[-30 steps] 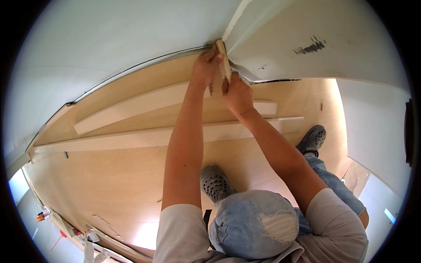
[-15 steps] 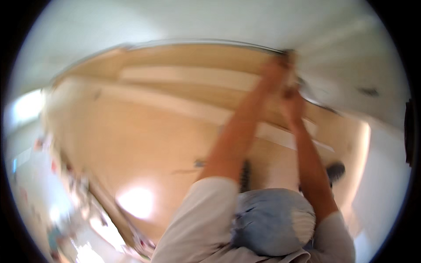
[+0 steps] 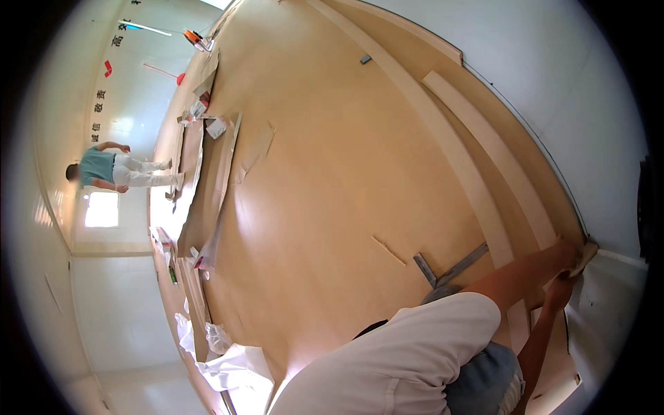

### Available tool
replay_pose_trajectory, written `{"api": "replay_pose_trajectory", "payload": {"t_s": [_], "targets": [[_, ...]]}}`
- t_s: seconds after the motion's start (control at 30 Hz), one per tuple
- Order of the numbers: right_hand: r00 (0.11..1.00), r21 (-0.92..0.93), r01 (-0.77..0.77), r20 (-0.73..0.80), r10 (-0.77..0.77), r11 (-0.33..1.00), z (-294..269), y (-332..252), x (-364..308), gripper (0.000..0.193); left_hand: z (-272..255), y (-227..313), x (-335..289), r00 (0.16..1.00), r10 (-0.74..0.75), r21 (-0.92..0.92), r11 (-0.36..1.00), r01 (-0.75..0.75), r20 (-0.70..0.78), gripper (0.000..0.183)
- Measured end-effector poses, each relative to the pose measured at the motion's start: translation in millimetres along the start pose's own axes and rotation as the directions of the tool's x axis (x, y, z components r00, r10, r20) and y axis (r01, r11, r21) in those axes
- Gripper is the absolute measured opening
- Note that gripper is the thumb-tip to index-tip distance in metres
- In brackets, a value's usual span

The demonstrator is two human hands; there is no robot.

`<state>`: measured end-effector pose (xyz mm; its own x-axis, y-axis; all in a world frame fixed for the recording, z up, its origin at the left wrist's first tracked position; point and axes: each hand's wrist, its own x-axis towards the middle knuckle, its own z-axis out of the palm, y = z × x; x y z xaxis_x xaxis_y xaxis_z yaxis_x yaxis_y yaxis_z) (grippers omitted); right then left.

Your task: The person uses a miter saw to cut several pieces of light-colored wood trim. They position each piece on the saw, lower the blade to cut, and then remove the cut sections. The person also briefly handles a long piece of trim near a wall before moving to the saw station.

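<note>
At the corner where the floor meets the white wall, both hands are together on a short light-brown wooden strip (image 3: 588, 256). My left hand (image 3: 568, 255) has its fingers closed around the strip's upper part. Just below it, my right hand (image 3: 559, 290) is closed on the lower part. The fingers partly cover the strip, so its full length is hidden. Two long pale boards, an inner one (image 3: 422, 114) and an outer one (image 3: 494, 155), lie on the floor beside my left forearm. A dark grey L-shaped tool (image 3: 460, 266) rests near my knee.
White wall panels (image 3: 553, 90) rise on the right. On the brown floor (image 3: 311, 180) are a small grey block (image 3: 365, 60) and a thin wood sliver (image 3: 389, 250). Cardboard strips (image 3: 225, 169) and white plastic sheeting (image 3: 238, 370) lie at left, where a person (image 3: 104, 168) stands.
My view has swung and sharpened, bringing the person and the left side of the room into sight. Both hands now appear lower and farther right, still together at the wall's edge.
</note>
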<state>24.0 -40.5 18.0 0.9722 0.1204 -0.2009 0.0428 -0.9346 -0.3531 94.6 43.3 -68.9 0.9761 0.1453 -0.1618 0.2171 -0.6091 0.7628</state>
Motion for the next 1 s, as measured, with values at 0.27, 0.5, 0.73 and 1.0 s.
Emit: {"api": "replay_pose_trajectory", "payload": {"t_s": [0.27, 0.5, 0.73, 1.0], "targets": [[0.904, -0.259, 0.371, -0.120, -0.411, 0.892, 52.7, 62.5, 40.2, 0.047, -46.9, 3.0, -16.1, 0.999, 0.053, -0.096, 0.994, -0.054, -0.006, 0.038], [0.985, 0.024, 0.000, -0.171, 0.005, 1.000, 26.5, -17.1, 9.6, 0.029, -88.2, -38.2, 8.2, 0.963, 0.189, -0.408, 0.908, -0.097, 0.191, 0.041], [0.987, 0.039, -0.140, -0.069, 0.142, 0.989, -13.5, -28.7, -10.9, 0.030, -107.3, 28.0, -10.0, 0.975, -0.017, -0.390, 0.915, 0.104, 0.221, 0.068], [0.987, 0.079, -0.099, -0.120, 0.108, 0.992, -10.2, -39.5, -21.4, 0.027, -118.3, 23.7, -15.4, 0.966, -0.070, -0.403, 0.899, 0.169, 0.248, 0.072]]}}
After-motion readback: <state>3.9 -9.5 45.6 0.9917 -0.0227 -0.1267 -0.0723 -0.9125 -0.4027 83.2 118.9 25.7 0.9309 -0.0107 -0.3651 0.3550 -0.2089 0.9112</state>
